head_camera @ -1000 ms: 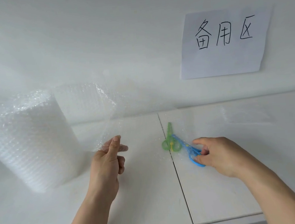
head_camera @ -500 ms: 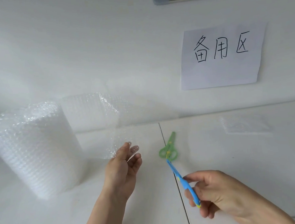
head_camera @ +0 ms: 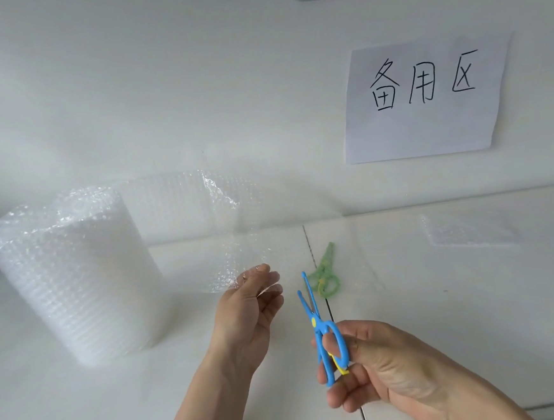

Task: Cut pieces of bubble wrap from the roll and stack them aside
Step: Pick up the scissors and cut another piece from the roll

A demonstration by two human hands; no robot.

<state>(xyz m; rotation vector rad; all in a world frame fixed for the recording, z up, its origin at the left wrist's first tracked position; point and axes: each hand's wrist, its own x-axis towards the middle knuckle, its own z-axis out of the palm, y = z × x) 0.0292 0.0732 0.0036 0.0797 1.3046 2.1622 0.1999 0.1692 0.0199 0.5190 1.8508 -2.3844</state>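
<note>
You had one bubble wrap roll [head_camera: 72,275] standing at the table's [head_camera: 477,326] left, one cut piece [head_camera: 469,232] far right, two scissors. Your left hand [head_camera: 247,311] pinched the loose sheet's [head_camera: 225,247] edge; your right hand [head_camera: 374,364] gripped the blue scissors [head_camera: 325,335], blades slightly parted. The green scissors [head_camera: 325,274] lay just beyond.

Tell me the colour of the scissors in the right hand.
Blue scissors, yellow at the pivot, seen in the head view.
</note>
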